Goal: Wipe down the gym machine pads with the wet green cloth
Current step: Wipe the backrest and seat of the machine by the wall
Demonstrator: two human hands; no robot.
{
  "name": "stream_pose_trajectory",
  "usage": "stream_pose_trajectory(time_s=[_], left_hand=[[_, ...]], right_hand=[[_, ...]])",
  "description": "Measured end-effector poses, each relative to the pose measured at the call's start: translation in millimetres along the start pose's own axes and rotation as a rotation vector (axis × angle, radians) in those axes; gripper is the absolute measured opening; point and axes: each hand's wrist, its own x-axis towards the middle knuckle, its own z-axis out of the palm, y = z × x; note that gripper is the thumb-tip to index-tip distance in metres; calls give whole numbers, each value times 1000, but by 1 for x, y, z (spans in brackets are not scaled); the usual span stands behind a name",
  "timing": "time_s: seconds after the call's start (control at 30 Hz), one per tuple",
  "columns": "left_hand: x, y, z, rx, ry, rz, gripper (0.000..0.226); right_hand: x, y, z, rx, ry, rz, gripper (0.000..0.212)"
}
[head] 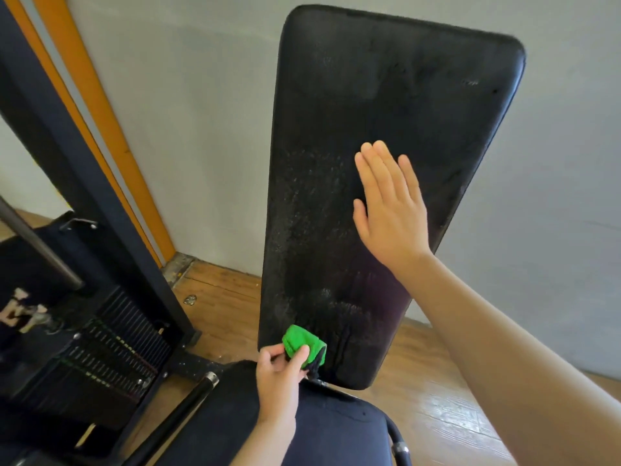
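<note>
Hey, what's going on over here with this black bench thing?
A person is cleaning a gym machine. Their left hand pinches a bunched green cloth against the bottom left corner of the tall black back pad. Their right hand lies flat and open on the middle of that pad, likely steadying it. The seat sits just below, and a weight stack stands to the left.

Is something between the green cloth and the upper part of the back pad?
Only the right hand, flat on the middle right of the back pad. Straight above the green cloth, nothing visible blocks.
</note>
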Motion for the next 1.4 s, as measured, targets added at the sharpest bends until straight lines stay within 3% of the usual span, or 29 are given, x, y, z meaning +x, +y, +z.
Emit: stream_pose_trajectory(time_s=[0.1,0.3,0.53,0.67,0.87,1.1,1.27,1.4], left_hand=[[-20,21,2,-26,-76,38,25],[-41,59,25,10,-232,153,25],[-59,88,54,-3,-379,239,31],[-70,100,67,-147,-508,213,46],[-76,115,73,-221,-694,212,37],[-70,133,81,55,-739,345,63],[-70,147,87,304,-818,477,41],[-71,150,95,309,-800,539,34]], right_hand=[[-4,-9,-22,230,-13,87,51],[-58,-15,-59,632,-330,365,34],[-100,-29,-75,1086,-288,774,25],[-104,-38,-85,1271,-224,763,39],[-95,-38,-97,1511,-140,788,36],[-90,-32,-103,1511,-24,813,30],[-89,-30,-106,1566,50,847,38],[-85,-29,-105,1617,96,908,31]])
